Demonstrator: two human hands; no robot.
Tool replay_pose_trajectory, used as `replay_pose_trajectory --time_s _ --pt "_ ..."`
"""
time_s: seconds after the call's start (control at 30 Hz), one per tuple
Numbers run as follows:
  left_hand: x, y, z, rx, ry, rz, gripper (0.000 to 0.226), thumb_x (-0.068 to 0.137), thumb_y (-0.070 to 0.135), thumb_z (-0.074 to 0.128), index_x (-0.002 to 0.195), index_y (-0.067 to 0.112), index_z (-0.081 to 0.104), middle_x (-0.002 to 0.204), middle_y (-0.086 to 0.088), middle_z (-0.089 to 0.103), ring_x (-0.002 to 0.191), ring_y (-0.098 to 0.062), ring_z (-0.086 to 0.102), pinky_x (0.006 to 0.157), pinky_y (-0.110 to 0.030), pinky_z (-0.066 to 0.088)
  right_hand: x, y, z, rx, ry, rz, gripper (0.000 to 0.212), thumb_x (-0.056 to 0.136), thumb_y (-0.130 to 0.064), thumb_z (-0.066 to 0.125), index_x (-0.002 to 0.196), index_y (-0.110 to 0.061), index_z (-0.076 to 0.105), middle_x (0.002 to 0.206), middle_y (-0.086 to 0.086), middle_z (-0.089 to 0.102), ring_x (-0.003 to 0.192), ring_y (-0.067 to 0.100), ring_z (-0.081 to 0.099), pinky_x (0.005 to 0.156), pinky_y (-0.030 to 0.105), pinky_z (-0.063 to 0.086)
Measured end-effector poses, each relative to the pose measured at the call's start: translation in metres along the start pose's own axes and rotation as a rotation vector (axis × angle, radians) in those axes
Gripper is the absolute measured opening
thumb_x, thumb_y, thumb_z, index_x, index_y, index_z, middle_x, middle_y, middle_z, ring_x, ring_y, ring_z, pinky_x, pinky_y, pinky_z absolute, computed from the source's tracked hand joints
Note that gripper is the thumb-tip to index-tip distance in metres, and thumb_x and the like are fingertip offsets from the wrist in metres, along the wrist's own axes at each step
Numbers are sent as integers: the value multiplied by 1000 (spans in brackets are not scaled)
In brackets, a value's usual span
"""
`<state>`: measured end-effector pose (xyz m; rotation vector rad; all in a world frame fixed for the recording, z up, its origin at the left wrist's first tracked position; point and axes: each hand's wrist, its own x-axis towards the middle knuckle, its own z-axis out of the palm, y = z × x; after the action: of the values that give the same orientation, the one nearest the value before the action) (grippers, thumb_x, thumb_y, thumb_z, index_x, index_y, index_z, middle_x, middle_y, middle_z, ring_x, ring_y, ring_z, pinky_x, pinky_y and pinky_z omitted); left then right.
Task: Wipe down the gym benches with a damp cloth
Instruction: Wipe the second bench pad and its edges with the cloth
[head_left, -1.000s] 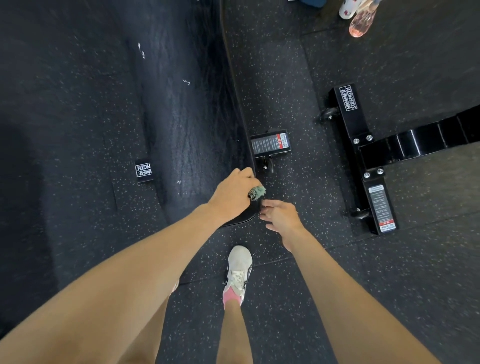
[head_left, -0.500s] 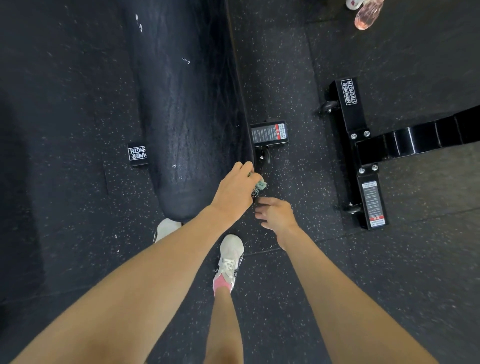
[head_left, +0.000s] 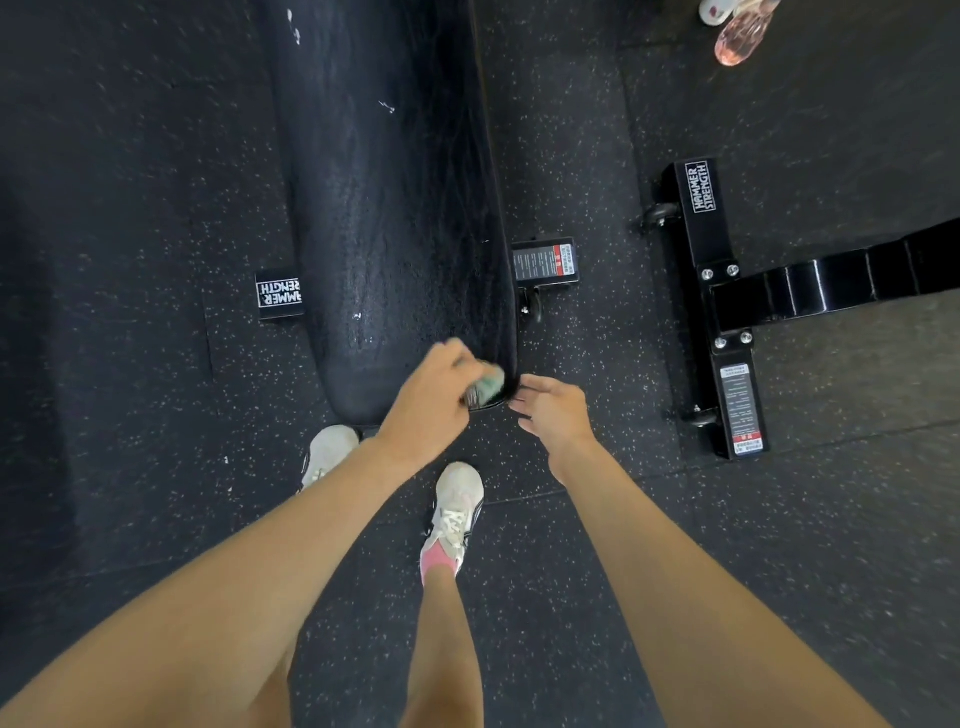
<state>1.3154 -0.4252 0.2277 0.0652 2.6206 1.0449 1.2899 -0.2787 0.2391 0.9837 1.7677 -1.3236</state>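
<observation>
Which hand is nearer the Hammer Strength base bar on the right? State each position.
Right. The right hand hangs open off the corner of the bench pad, on the side toward the base bar. The left hand grips the cloth on the pad, farther away.

"HAMMER STRENGTH" logo, white on black, read on crossbar (head_left: 704, 187) at right. Same logo, upside down, part of "STRENGTH" hidden by bench pad (head_left: 384, 208), noted on left foot (head_left: 279, 300). Red-banded label (head_left: 545, 261) beside pad and long label (head_left: 743, 408) on crossbar near end: print illegible.
</observation>
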Motion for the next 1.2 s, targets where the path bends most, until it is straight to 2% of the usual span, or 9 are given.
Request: replay_pose_trajectory --time_s 0.13,0.3,0.47,0.67,0.73,0.83,0.93,1.03,1.2 --pt "38 1 -9 21 230 -177 50 77 -16 53 120 8 62 108 -10 49 102 -24 44 76 -38 47 -6 0 0 58 -10 38 40 94 7 38 129 -3 55 118 15 66 113 21 62 100 36 48" --pt "28 4 9 51 177 -107 54 71 -19 53 116 8 66 104 -9 55 95 -27 45 76 -35 45 -9 -1 1 128 -18 54 44 94 11 31 134 2 48 121 18 63 118 24 59 97 33 48" --pt "1 -6 19 87 35 37 51 67 -18 60 110 8 68 102 -7 58 92 -25 45 66 -41 51 -8 2 8 120 12 48 40 92 9 45 130 -1 53 115 17 66 112 25 63 93 32 51" --pt "-27 -14 22 170 -32 173 49 58 -13 73 101 9 69 98 -6 58 94 -18 38 50 -37 54 -16 6 15 17 33 19 33 87 9 51 78 -21 60 112 23 67 114 34 60 98 46 49" --pt "-35 -15 23 173 -30 179 50 55 -15 73 100 8 69 97 -6 59 93 -18 38 48 -36 53 -14 10 16 -16 49 12 30 88 8 50 102 -13 66 114 24 66 112 35 61 97 47 49" --pt "-36 -15 13 90 92 92 54 59 -20 67 104 8 68 99 -7 58 93 -17 39 51 -35 52 -9 14 20 -47 27 67 41 92 6 42 132 1 52 121 22 63 110 30 63 97 41 51" --pt "-13 -16 -4 3 306 -107 57 69 -22 55 115 9 66 104 -11 55 97 -20 41 62 -38 49 -11 12 21 -99 -21 96 32 94 2 45 124 8 55 124 25 60 114 33 61 81 32 52" --pt "13 -17 -12 29 344 -286 56 78 -18 48 123 12 62 111 -10 51 104 -26 43 75 -40 48 -12 10 21 -108 -24 98 31 94 -1 46 122 9 55 124 25 60 113 33 61 68 26 49" --pt "5 -11 2 77 235 -215 55 75 -20 52 120 9 64 108 -10 55 101 -30 44 75 -43 49 -12 12 24 -92 -20 126 32 96 -3 44 125 7 54 127 24 59 115 33 60 64 23 47"
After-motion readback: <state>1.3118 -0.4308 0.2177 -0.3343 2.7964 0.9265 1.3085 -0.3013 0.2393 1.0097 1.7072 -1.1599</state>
